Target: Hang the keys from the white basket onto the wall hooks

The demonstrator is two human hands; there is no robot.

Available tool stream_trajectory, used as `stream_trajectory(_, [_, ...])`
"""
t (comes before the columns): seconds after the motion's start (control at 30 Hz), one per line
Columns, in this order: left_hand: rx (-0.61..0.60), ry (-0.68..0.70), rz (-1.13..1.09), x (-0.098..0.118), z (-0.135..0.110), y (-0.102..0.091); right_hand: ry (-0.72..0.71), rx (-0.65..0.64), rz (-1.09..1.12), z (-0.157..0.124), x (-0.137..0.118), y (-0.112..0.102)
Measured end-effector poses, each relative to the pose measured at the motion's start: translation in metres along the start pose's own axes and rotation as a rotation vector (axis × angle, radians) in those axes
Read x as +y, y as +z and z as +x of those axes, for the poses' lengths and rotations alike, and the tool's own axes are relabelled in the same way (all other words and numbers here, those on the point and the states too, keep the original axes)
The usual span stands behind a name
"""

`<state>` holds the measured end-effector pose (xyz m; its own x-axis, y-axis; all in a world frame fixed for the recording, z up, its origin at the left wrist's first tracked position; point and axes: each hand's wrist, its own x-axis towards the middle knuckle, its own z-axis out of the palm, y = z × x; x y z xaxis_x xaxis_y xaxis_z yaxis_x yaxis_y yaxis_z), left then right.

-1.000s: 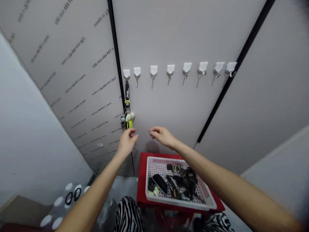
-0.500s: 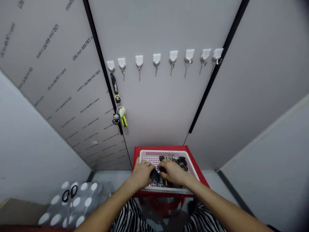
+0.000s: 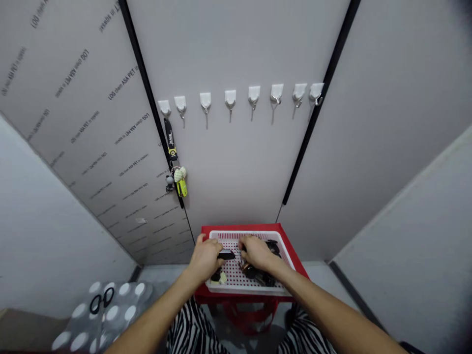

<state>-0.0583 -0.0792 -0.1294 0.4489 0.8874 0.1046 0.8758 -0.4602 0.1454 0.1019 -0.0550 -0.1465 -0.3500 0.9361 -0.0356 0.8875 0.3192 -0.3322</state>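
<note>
Over the left side of a white perforated basket, my left hand is closed around a black key fob with a pale edge; its end sticks out past the fingers. My right hand reaches into the basket, fingers curled down among keys and dark fobs. Whatever its fingertips grip is hidden. More black fobs lie behind that hand. A small pale yellow piece lies in the near left corner, below my left hand.
The basket stands on a red stool-like top. Several white hooks line the wall panel. From the leftmost hangs a black strap with a yellow-green keychain. Black-handled scissors lie on wrapped bottles at lower left.
My hands have moved apart, the left carrying the black key fob leftward. The fob now points sideways. My right hand remains over the keys. The whole view has shifted slightly.
</note>
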Motion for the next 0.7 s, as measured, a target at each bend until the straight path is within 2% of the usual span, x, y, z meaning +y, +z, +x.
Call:
stream_trajectory(0.13, [0.11, -0.102, -0.169, -0.01, 0.001, -0.019, -0.048, 0.197, 0.246, -0.005, 0.001, -0.009])
stream_trajectory(0.2, [0.168, -0.164, -0.296, -0.013, 0.003, -0.027, -0.045, 0.201, 0.469, -0.009, -0.002, -0.013])
stream_trajectory(0.27, [0.202, -0.221, -0.429, -0.012, 0.006, -0.033, 0.009, 0.081, 0.768, -0.013, -0.008, -0.016])
stream_trajectory(0.37, [0.223, -0.234, -0.566, -0.002, 0.007, -0.039, 0.139, -0.214, 1.286, -0.012, -0.017, -0.016])
stream_trajectory(0.43, [0.219, -0.179, -0.575, 0.007, 0.004, -0.04, 0.213, -0.268, 1.59, -0.007, -0.023, -0.017])
stream_trajectory(0.53, [0.199, -0.115, -0.523, 0.016, -0.002, -0.038, 0.305, -0.049, 1.815, 0.005, -0.029, -0.023])
stream_trajectory(0.6, [0.174, -0.133, -0.542, 0.016, -0.006, -0.034, 0.327, 0.07, 1.821, 0.012, -0.032, -0.029])
stream_trajectory(0.7, [0.148, -0.194, -0.73, 0.007, -0.008, -0.027, 0.243, 0.124, 1.732, 0.019, -0.033, -0.041])
